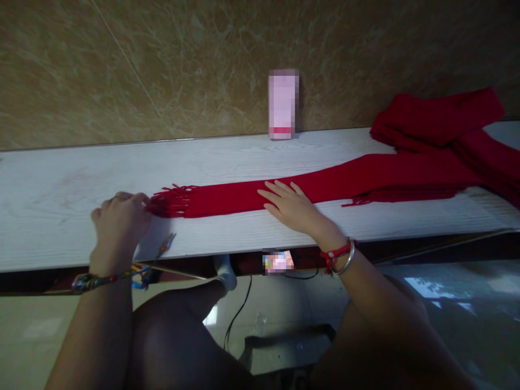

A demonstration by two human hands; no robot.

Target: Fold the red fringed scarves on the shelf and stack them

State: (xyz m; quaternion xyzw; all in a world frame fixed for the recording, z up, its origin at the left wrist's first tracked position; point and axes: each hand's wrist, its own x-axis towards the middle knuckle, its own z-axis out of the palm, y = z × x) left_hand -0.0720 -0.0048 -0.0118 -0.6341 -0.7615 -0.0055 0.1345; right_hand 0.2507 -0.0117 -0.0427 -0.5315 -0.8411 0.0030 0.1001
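Observation:
A long red scarf (227, 197) lies stretched lengthwise along a narrow white wooden table (73, 179). At its left end, my left hand (122, 216) is closed around the tips of the fringe. My right hand (290, 206) rests flat on the middle of the scarf, fingers spread. From there the scarf runs right over folded red layers, where a few fringe strands stick out at the front. A bulkier heap of folded red cloth (434, 119) lies at the far right, against the wall.
A pixelated pink object (283, 103) stands at the back edge, against the brown marbled wall (182, 65). Below the front edge, a pixelated lit screen (278, 261) sits with a black cable (239, 309) nearby. My legs are under the table.

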